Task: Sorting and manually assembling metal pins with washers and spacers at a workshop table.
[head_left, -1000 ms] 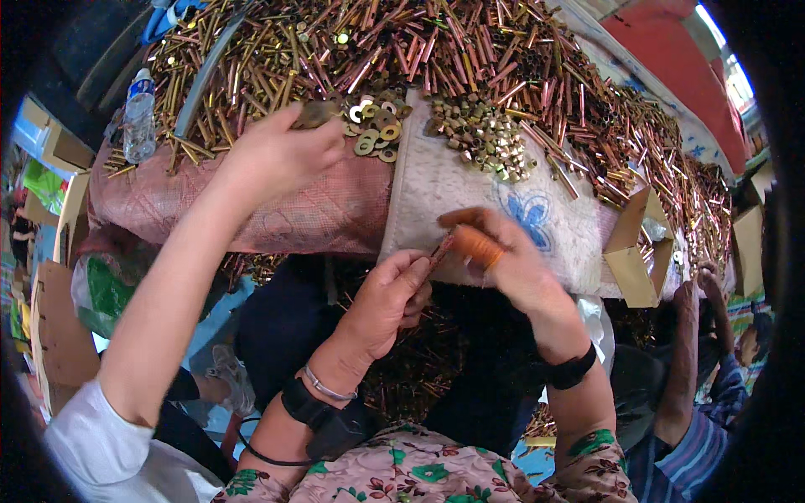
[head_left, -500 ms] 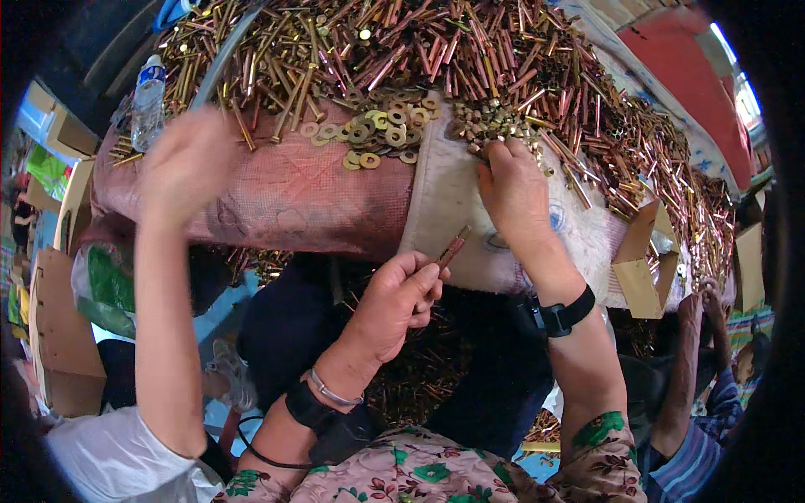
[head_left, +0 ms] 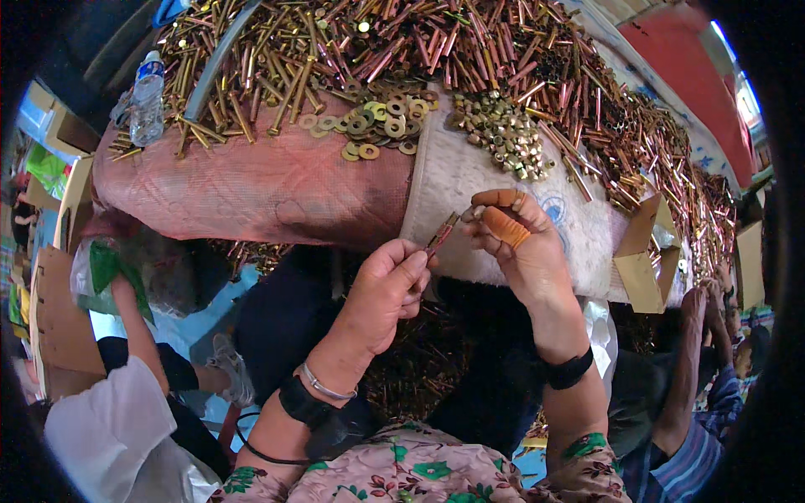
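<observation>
The left hand (head_left: 387,289) pinches the bolt's (head_left: 442,234) lower end; the bolt slants up to the right, just below the nut pile (head_left: 503,138). The right hand (head_left: 513,247) pinches a small piece at the bolt's upper tip.

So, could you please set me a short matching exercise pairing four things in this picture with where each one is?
Things:
1. bolt
2. plastic bottle
3. washers
4. cardboard box

Places:
a. at the table's right edge
b. pinched in the left hand, with the right hand at its tip
c. on the pink cloth, beside the nuts
d. at the far left of the pile

Pairs: 1-b, 2-d, 3-c, 4-a
</observation>
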`<state>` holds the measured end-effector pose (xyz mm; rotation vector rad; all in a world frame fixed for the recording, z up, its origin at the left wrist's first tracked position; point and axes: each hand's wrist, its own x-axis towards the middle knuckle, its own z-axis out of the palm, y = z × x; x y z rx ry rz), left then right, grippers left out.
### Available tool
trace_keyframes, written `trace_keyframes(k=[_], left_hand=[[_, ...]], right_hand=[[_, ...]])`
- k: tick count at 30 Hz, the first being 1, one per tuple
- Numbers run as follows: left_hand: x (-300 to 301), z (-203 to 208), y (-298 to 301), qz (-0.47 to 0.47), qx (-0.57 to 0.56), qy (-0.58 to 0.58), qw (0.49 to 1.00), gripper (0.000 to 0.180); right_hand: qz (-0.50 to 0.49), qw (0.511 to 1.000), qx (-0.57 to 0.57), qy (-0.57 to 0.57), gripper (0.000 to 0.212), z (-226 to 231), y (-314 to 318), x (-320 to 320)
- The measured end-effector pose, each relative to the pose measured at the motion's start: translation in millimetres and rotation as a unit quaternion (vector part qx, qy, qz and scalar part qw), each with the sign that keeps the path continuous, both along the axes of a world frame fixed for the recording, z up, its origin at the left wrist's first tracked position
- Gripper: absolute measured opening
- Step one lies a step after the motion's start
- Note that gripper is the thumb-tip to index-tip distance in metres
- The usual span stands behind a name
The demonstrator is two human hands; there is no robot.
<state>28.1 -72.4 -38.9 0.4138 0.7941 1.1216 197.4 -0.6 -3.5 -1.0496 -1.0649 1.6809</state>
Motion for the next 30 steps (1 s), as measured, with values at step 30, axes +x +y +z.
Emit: trace_keyframes(k=[30], left_hand=[[6.5,4.5,-1.3,-0.041,0.009,0.079,0.996,0.013]], right_hand=[[-0.027,0.993,0.056,0.101,0.024,-29.2,-21.4,10.7]])
